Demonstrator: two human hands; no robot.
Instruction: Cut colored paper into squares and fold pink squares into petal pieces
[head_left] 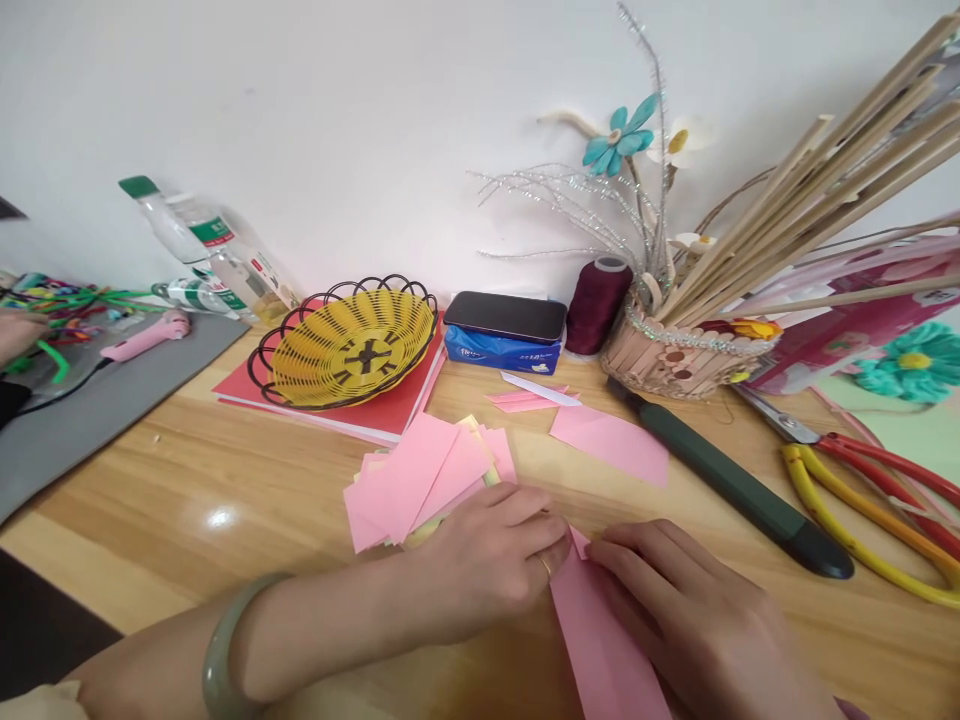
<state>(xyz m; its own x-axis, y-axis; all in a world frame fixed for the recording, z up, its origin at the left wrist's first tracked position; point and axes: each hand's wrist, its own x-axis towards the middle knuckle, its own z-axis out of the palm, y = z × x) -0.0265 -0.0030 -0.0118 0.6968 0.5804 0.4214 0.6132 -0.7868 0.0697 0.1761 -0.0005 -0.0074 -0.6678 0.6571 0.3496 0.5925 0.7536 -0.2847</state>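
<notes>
A long strip of pink paper (600, 630) lies between my two hands on the wooden table, its far end folded over. My left hand (502, 545), with a ring and a bangle on the wrist, has its fingers curled onto the strip's far left edge. On the other side my right hand (682, 590) pinches the folded corner with thumb and fingertips. Just beyond my left hand sits a loose pile of pink paper pieces (427, 475), with some yellow ones among them. A larger pink paper piece (615, 442) and thin folded strips (529, 398) lie farther back.
A yellow woven basket (360, 350) rests on red paper (397, 405). Behind stand a phone (506, 315) on a blue tissue pack (502, 350) and dark thread (598, 305). A green-handled tool (735, 480) and scissors (862, 480) lie right. Another person's hand (19, 335) shows far left.
</notes>
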